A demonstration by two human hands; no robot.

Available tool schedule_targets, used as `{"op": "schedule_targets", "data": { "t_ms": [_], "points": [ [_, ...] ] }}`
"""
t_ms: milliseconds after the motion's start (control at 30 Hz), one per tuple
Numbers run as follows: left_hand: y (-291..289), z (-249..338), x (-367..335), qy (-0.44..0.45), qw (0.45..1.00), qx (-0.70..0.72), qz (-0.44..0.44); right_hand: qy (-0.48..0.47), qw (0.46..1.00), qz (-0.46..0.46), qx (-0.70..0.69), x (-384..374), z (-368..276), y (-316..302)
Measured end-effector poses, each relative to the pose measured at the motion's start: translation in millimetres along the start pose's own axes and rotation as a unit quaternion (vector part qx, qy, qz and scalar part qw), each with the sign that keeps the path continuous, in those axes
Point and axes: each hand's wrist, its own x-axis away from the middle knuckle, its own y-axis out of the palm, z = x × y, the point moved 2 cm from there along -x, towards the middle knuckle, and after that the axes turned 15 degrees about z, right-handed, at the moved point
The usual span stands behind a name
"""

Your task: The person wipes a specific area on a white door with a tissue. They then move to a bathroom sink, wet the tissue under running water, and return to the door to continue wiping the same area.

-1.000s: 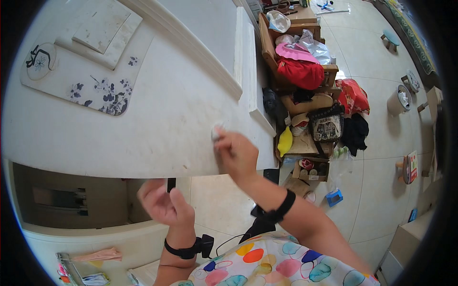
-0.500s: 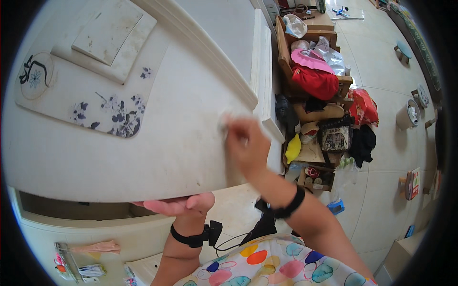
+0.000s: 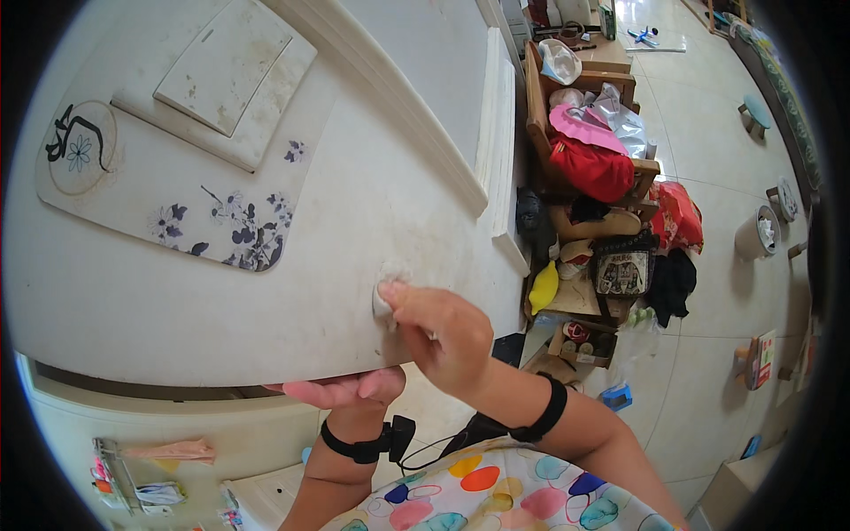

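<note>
My right hand [image 3: 443, 332] pinches a small whitish pad [image 3: 382, 303] against the white wall [image 3: 328, 310]. Thumb and fingers are closed on it, and its exact kind is unclear. Pale, rough smudges show on the wall around the pad. My left hand [image 3: 345, 388] is turned palm up at the wall's lower edge, with its fingers stretched out and partly hidden by that edge. Up and to the left is a white light switch [image 3: 226, 71] with grimy spots, set on a clear floral switch sticker [image 3: 257, 226].
White door trim [image 3: 403, 97] runs beside the wall. To the right, a wooden chair [image 3: 531, 115] is piled with bags and cloth, including a red bundle [image 3: 593, 168]. Farther right stand a waste bin [image 3: 753, 237] and small stools. A towel rack [image 3: 115, 478] hangs at lower left.
My right hand has moved left and down along the wall, and the pad in it now shows clearly. The left hand stays at the edge. The view has shifted slightly.
</note>
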Motion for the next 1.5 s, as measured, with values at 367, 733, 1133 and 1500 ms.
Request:
{"op": "schedule_targets", "data": {
  "t_ms": [367,733,1133,1500],
  "points": [
    [-3.3,-0.4,-1.0,0.018,0.997,-0.074,0.025,0.082,0.995,0.048,0.02,-27.8,24.1,16.9],
    [-2.8,-6.2,11.4,0.02,0.997,-0.027,0.063,0.042,0.999,0.003,-0.003,-31.5,12.9,20.4],
    [3.9,-9.8,20.9,-0.017,0.989,0.029,0.144,-0.133,0.984,-0.068,-0.097,-46.8,-51.9,43.1],
    [2.4,-5.2,13.0,0.012,0.989,-0.046,0.139,-0.11,0.984,-0.119,-0.078,-10.8,-23.2,8.8]
  ]
}}
